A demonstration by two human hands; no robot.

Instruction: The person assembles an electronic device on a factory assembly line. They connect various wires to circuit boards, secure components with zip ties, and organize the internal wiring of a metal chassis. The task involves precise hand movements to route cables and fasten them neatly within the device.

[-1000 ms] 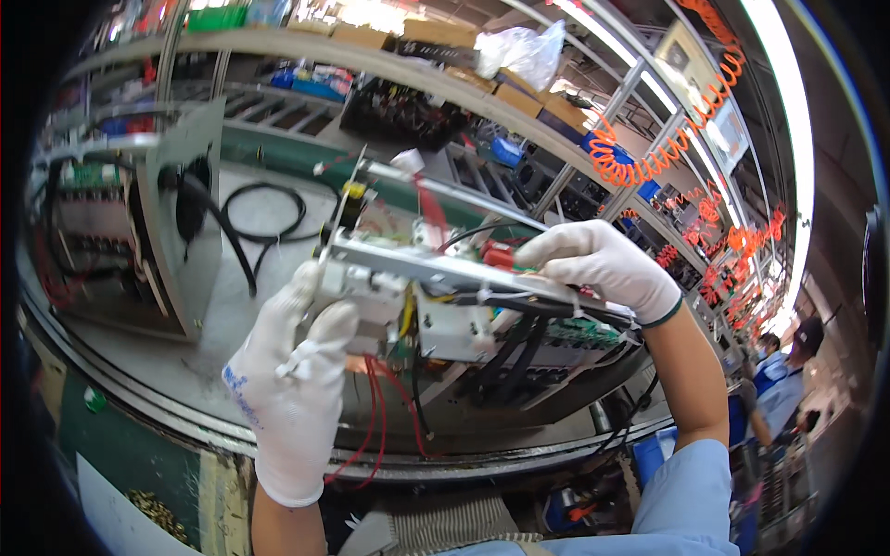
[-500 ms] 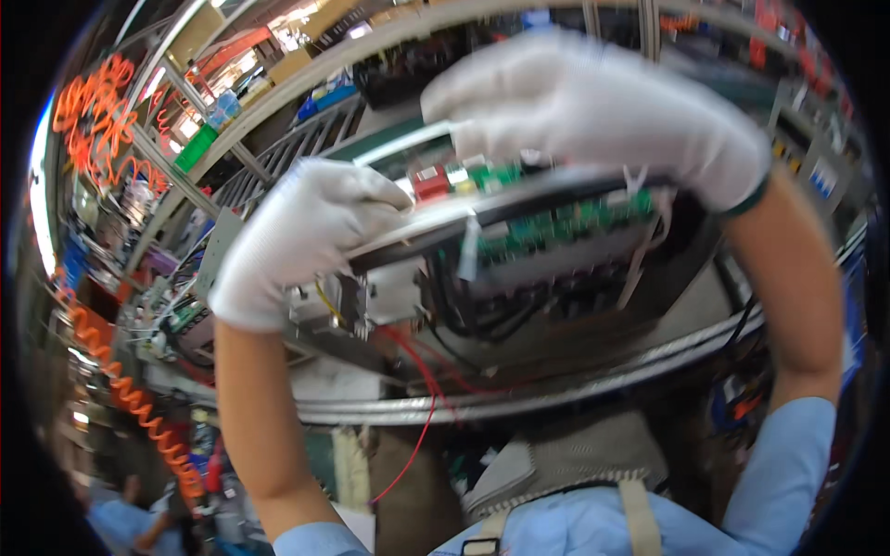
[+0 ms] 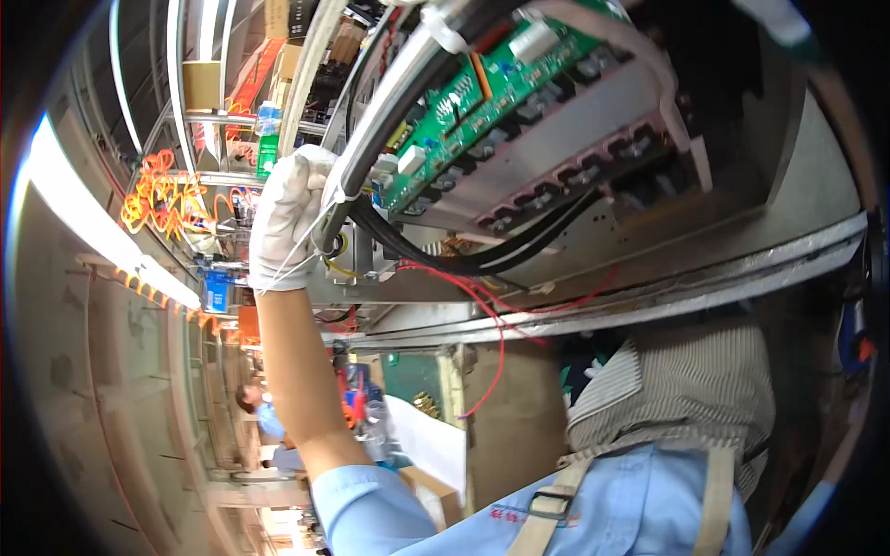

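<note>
An open metal chassis (image 3: 538, 153) fills the upper middle, tilted steeply with its left side low. Inside it sit a green circuit board (image 3: 491, 102) and rows of dark components. A thick bundle of black cables (image 3: 399, 102), bound with white cable ties (image 3: 445, 32), runs along its edge. My left hand (image 3: 289, 218), in a white glove, is closed at the chassis's left end, fingers curled round the edge; a tie's long tail crosses the glove. Only a blurred bit of my gloved right hand (image 3: 777, 18) shows at the top right, its fingers hidden.
Thin red wires (image 3: 501, 343) hang over the bench's metal front rail (image 3: 593, 320). Orange coiled hoses (image 3: 162, 199) and shelving stand at the left. Below, a white sheet (image 3: 426, 440) lies near a cardboard box (image 3: 431, 491). A person (image 3: 264, 412) is farther off.
My view has rolled and come closer to the chassis, which now looks steeper. My left hand stays at its left end. My right hand has gone from the upper middle to the picture's top right rim.
</note>
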